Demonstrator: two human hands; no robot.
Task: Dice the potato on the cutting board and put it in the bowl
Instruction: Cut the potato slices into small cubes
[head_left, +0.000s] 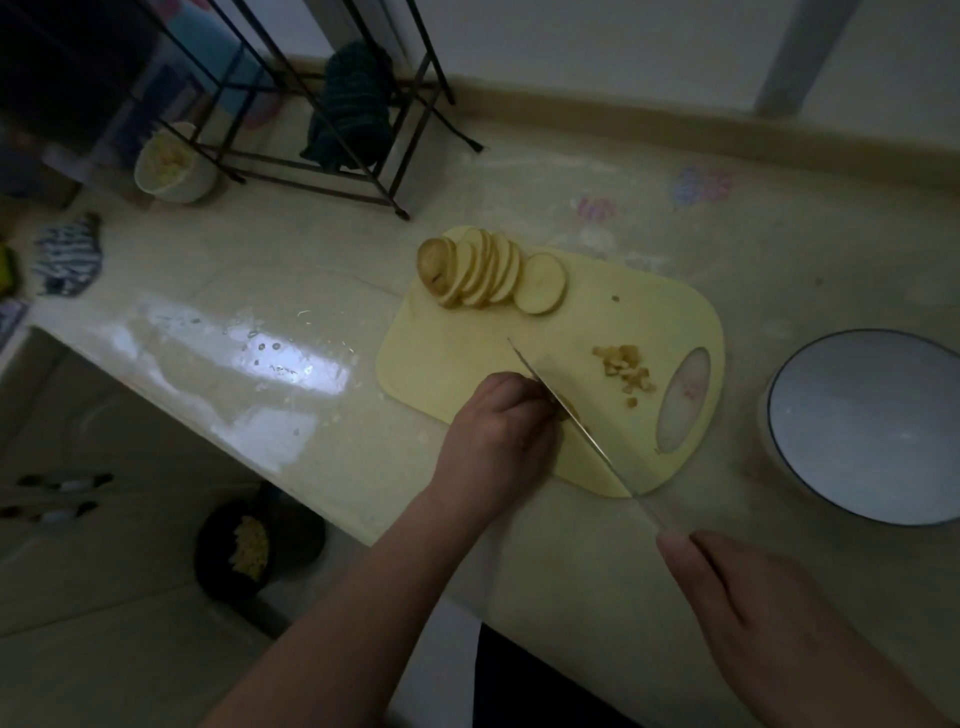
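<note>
— What sits closest, at the bottom of the frame?

— The right hand (753, 613), lower right, fingers wrapped round the handle of a knife (576, 421); the handle itself is hidden inside the grip. The blade runs up and left across the near edge of the yellow cutting board (649, 322).

— And the other hand?

— The left hand (498, 441) is at centre, fingers curled down on the board, pressing on a potato piece just beside the blade. The piece is mostly hidden under the fingers.

— Where is the rest of the potato?

— A small heap of diced potato (626, 366) lies on the board's right part, near its oval handle hole. Further up, on the far left corner of the board, fanned potato slices (488, 273) lean together.

— The bowl?

— The white bowl (831, 467) stands on the counter (519, 197) at right, just beside the board. In the upper left, a black wire rack (332, 171) stands beside a small tub (174, 166).
</note>
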